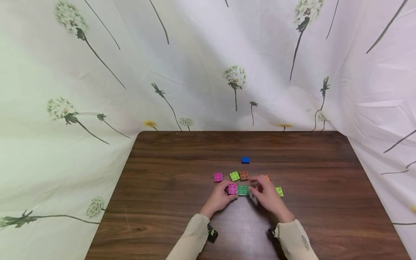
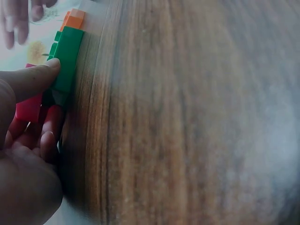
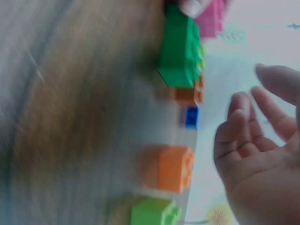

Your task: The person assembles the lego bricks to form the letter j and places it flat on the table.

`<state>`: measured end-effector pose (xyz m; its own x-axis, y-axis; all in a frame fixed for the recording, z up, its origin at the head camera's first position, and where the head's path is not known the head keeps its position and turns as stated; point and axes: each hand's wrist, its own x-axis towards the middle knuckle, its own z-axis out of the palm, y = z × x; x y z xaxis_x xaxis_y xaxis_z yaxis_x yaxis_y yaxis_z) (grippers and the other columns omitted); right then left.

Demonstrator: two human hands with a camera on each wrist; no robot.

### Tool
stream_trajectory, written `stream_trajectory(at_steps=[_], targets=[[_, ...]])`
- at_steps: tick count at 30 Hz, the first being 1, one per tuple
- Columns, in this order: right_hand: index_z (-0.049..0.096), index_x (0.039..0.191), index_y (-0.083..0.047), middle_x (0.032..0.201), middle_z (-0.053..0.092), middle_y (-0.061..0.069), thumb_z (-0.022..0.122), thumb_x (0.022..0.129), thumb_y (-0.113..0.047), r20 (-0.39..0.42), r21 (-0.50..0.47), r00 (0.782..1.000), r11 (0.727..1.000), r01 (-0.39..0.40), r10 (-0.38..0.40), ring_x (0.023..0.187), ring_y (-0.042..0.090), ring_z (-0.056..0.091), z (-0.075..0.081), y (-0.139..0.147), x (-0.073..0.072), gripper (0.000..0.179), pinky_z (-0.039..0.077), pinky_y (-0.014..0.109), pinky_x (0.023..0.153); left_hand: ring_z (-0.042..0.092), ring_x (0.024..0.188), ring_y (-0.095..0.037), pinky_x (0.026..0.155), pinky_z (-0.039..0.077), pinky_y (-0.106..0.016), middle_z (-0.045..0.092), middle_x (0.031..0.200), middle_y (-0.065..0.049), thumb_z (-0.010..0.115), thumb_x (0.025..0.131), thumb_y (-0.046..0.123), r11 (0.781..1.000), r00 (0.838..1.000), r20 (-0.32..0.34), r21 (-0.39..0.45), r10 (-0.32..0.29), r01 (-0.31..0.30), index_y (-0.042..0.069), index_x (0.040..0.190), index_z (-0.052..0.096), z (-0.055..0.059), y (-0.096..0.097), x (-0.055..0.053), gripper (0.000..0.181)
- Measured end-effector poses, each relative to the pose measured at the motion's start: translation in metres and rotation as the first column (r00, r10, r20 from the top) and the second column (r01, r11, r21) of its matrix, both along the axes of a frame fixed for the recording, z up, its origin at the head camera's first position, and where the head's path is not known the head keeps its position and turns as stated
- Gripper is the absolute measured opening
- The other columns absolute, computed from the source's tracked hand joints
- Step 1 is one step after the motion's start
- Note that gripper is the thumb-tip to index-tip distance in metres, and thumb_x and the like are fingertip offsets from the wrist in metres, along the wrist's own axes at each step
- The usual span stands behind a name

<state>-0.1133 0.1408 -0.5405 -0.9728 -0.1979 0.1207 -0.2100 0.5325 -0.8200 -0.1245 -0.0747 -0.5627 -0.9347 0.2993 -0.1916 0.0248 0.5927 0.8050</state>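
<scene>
My left hand [image 1: 218, 198] grips a small stack of toy building bricks low over the wooden table. In it, a pink brick [image 1: 232, 189] sits raised at the left end of a long green brick [image 1: 243, 190], whose studs face up. The left thumb [image 2: 49, 70] lies against the green brick's side, and the other fingers curl round the far end, partly hidden by the bricks. My right hand [image 1: 267, 193] hovers just right of the green brick with fingers loosely bent. The right wrist view shows nothing between those fingers [image 3: 239, 124].
Behind the hands lie a second pink brick [image 1: 218, 177], a lime brick [image 1: 234, 176], a brown brick [image 1: 244, 175] and, farther back, a blue brick [image 1: 245, 160]. An orange brick [image 3: 174, 168] and another lime brick [image 1: 279, 191] are by the right hand. A floral curtain [image 1: 201, 72] borders the table [image 1: 162, 209].
</scene>
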Motion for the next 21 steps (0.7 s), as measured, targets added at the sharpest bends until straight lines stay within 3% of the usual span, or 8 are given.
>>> stream_trajectory(at_steps=[4,11,16,21], targets=[[0.066,0.110,-0.004,0.086,0.062,0.002,0.070,0.086,-0.006,-0.098,-0.101,0.991,0.992,0.081,-0.091,0.070,0.004,0.052,0.005,0.014,-0.001,0.024,0.046,0.022,0.061,0.056,0.118,-0.022,0.103,0.042,-0.046,0.062,0.119,-0.001,0.074,0.085,0.022,1.000,1.000,0.008,-0.007,-0.002,0.002,0.016,0.121,0.062,-0.001,-0.001,0.000,0.039],[0.065,0.110,0.000,0.094,0.068,0.015,0.067,0.089,-0.005,-0.045,-0.207,0.966,0.948,0.240,-0.255,0.073,0.000,0.053,0.001,0.047,0.002,0.022,0.044,0.017,0.063,0.055,0.121,-0.024,0.104,0.040,-0.049,0.061,0.121,-0.001,0.074,0.085,0.023,1.000,1.000,0.020,-0.003,0.001,-0.001,0.017,0.121,0.061,-0.002,-0.002,0.002,0.039],[0.060,0.119,-0.002,0.105,0.066,0.017,0.065,0.093,-0.016,0.072,-0.102,0.953,0.948,0.302,-0.296,0.077,0.001,0.050,-0.009,0.072,0.006,0.030,0.043,0.017,0.065,0.055,0.121,-0.024,0.104,0.041,-0.049,0.061,0.121,-0.001,0.074,0.085,0.024,1.000,1.000,0.019,-0.005,0.003,-0.003,0.017,0.122,0.061,-0.003,-0.002,0.002,0.039],[0.050,0.129,-0.003,0.118,0.060,0.017,0.063,0.094,-0.031,0.212,0.031,0.944,0.967,0.252,-0.253,0.083,0.007,0.048,-0.018,0.089,0.008,0.047,0.042,0.021,0.066,0.055,0.120,-0.025,0.104,0.041,-0.050,0.061,0.121,-0.002,0.074,0.085,0.023,1.000,1.000,0.013,0.004,-0.001,0.001,0.016,0.122,0.061,-0.003,-0.002,0.000,0.040]])
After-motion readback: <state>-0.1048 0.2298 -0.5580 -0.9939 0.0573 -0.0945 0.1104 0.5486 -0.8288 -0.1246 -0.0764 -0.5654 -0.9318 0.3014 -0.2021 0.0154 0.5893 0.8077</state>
